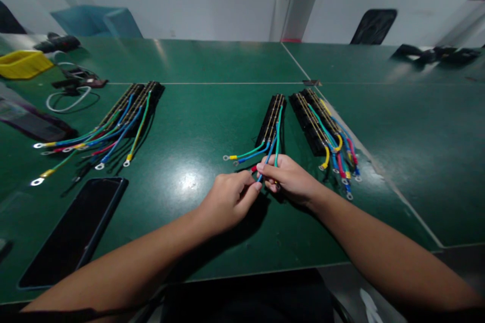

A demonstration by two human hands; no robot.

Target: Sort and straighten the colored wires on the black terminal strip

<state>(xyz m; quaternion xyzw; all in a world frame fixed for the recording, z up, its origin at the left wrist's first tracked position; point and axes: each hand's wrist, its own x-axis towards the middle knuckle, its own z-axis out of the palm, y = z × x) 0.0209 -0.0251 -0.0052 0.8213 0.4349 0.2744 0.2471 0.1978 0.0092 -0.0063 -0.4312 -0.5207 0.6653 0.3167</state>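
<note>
A black terminal strip (pixel 271 118) lies on the green table (pixel 212 60) in front of me, with green and blue wires (pixel 248 153) running from it toward me. My right hand (pixel 290 179) is closed round a blue and a green wire of this strip. My left hand (pixel 227 199) pinches the near ends of the same wires, its fingertips touching those of the right hand. Two of the strip's wires lie loose to the left, ending in ring lugs.
A second wired strip (pixel 316 118) lies just right of the hands. A pile of wired strips (pixel 132 106) sits at the left. A black phone (pixel 76 229) lies near the front left edge. A yellow tray (pixel 22 63) and cables sit far left.
</note>
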